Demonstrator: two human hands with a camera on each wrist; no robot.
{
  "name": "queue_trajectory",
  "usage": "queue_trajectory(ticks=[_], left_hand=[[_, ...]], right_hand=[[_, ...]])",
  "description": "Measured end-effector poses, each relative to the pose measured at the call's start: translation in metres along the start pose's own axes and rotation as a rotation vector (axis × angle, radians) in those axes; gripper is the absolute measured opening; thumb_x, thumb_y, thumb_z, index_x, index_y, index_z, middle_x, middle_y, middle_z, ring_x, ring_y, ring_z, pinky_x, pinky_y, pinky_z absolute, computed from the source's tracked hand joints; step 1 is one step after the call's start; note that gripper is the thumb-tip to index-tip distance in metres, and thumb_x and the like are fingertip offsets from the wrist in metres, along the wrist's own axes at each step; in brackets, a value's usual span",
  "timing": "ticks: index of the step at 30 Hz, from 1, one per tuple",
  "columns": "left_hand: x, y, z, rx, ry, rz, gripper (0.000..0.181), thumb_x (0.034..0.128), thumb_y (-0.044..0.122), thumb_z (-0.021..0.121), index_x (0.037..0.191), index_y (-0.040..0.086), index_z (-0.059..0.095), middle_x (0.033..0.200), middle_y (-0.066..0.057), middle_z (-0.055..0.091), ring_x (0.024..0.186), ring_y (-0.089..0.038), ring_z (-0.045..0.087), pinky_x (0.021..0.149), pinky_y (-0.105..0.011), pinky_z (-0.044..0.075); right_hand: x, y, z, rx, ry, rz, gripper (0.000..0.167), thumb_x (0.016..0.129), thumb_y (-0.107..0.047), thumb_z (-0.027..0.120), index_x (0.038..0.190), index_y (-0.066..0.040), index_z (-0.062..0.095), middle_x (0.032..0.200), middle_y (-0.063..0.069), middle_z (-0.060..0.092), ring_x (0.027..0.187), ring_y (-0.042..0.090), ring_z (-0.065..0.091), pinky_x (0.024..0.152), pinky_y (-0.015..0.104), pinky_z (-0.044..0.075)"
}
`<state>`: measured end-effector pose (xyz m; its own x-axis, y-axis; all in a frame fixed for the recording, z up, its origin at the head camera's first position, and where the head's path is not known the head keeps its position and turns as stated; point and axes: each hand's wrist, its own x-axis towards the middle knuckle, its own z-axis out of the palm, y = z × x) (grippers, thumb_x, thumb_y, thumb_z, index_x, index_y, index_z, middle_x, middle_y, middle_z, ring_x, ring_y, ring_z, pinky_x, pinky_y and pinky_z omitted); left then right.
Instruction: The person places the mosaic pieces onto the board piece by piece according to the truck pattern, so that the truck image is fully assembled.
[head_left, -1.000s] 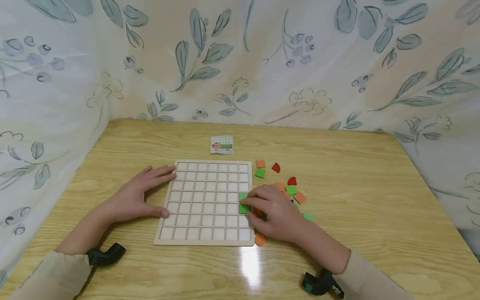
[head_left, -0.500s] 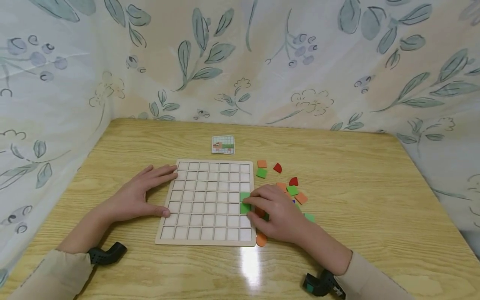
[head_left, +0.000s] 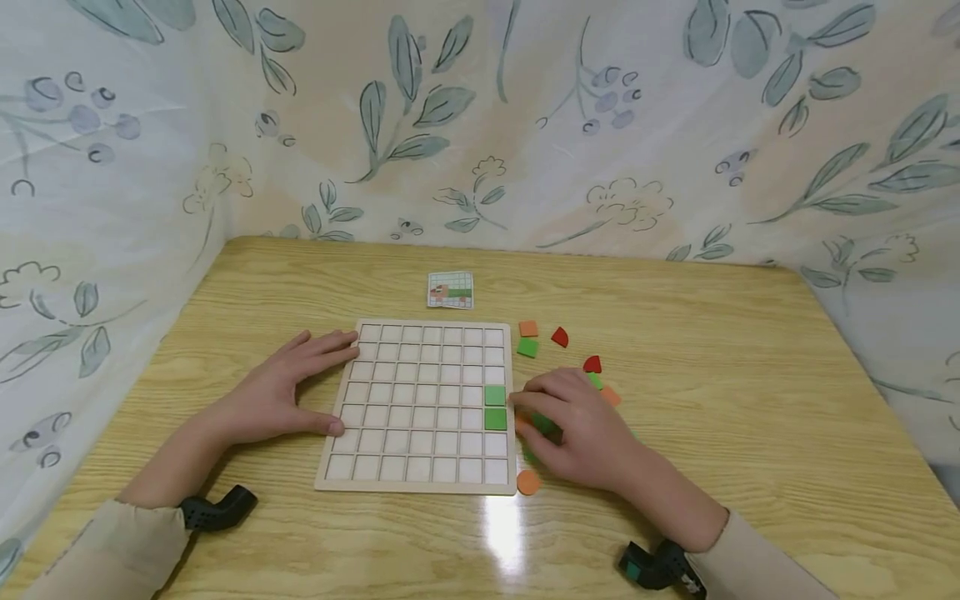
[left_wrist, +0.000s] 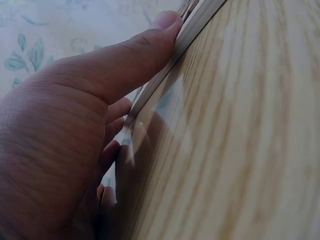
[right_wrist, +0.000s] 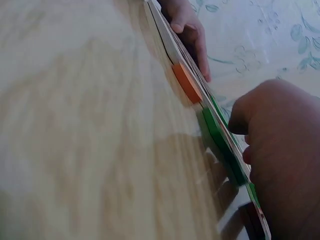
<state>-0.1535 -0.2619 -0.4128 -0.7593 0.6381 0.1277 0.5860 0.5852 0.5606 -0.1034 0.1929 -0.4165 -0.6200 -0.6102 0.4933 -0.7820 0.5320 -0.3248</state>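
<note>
Grid board [head_left: 423,442] touches the wide-spread left hand [head_left: 279,390] at nine o'clock. Right hand [head_left: 581,433] lies at three o'clock, hold unclear.

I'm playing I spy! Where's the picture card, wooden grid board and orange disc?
Picture card [head_left: 450,290]: head view, its middle.
Wooden grid board [head_left: 416,487]: head view, near rim.
Orange disc [head_left: 528,482]: head view, its centre.

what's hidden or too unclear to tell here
Head view: how many pieces lie under the right hand, which covers them.
Head view: fine details on the card, too small.
Right wrist view: whether that hand holds a piece; its near side hides this.
Left wrist view: top of the board, nearly edge-on.
</note>
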Motion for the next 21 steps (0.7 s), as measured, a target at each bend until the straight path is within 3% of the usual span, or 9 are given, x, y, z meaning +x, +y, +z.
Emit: queue_trajectory(ticks=[14,21], left_hand=[[0.0,-0.001,0.0,0.004,0.003,0.012,0.101,0.0837,0.051,0.094,0.165,0.012,0.05,0.176,-0.009,0.037,0.161,-0.034,0.035,0.137,-0.045,0.005],[0.0,-0.002,0.001,0.014,0.002,0.014,0.1,0.0841,0.052,0.094,0.165,0.013,0.05,0.176,-0.009,0.037,0.161,-0.033,0.035,0.137,-0.044,0.006]], right_hand=[[-0.016,0.009,-0.015,-0.001,-0.057,0.059,0.028,0.089,-0.014,0.082,0.118,-0.013,0.081,0.117,-0.004,0.074,0.115,0.021,0.065,0.096,0.045,0.048],[-0.027,0.012,-0.02,-0.012,-0.051,0.043,0.029,0.088,-0.012,0.082,0.116,-0.014,0.082,0.114,-0.006,0.073,0.11,0.02,0.063,0.097,0.044,0.046]])
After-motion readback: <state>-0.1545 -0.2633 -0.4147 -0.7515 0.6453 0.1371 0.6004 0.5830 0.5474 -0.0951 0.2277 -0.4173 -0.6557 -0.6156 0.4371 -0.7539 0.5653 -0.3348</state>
